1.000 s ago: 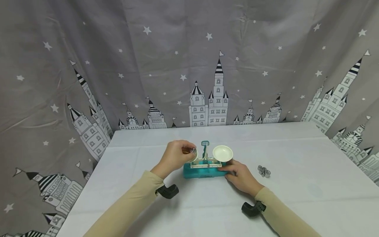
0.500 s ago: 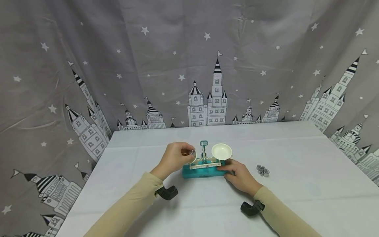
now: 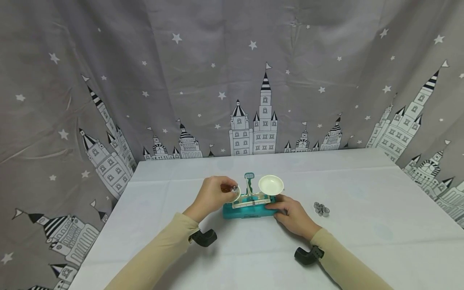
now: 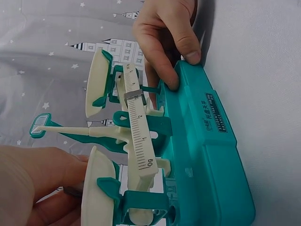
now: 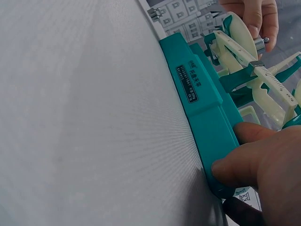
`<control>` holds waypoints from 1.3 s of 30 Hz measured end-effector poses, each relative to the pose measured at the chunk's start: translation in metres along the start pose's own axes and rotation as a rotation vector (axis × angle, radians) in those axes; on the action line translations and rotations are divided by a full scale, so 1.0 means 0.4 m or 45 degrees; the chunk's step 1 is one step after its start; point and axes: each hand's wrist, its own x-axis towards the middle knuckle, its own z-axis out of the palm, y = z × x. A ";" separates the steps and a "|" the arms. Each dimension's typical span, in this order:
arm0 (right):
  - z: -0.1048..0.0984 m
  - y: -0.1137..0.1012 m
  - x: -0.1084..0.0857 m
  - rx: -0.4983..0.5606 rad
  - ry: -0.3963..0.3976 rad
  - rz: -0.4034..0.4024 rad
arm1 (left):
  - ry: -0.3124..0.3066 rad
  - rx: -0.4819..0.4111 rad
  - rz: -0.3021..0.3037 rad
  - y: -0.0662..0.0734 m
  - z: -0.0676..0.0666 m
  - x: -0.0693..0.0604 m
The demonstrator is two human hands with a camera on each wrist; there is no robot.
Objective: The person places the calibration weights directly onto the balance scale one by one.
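Observation:
A teal balance scale [image 3: 248, 211] with two cream pans stands on the table. My left hand [image 3: 214, 195] pinches a small silver metal weight [image 5: 260, 44] at the left pan [image 5: 241, 34], which it partly hides in the head view. The right pan [image 3: 271, 185] is raised above its end of the base and looks empty. With thumb and fingers my right hand [image 3: 294, 215] grips the right end of the teal base, seen close in the right wrist view. A grey slider [image 4: 133, 94] sits on the numbered beam [image 4: 141, 136].
Several small silver weights [image 3: 321, 209] lie in a cluster on the white-covered table [image 3: 362, 257], to the right of my right hand. Behind the table hangs a grey curtain [image 3: 195, 72] printed with castles and stars.
My left hand has lowered slightly with the weight at the left pan. The right pan sits a little higher against the beam than a second ago. My right hand keeps its grip.

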 end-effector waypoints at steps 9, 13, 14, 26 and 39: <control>0.000 -0.001 0.000 -0.004 0.000 0.001 | 0.009 0.038 0.047 -0.005 0.000 0.001; 0.000 -0.001 0.001 -0.007 0.002 0.000 | 0.009 0.034 0.057 -0.004 0.000 0.001; 0.000 -0.001 0.002 -0.009 0.002 0.001 | 0.009 0.033 0.060 -0.004 0.000 0.001; 0.000 -0.004 0.002 0.005 -0.001 0.013 | 0.007 0.023 0.078 -0.010 0.001 0.000; 0.001 -0.005 0.000 -0.008 0.003 0.023 | 0.003 0.006 0.092 -0.015 -0.030 -0.010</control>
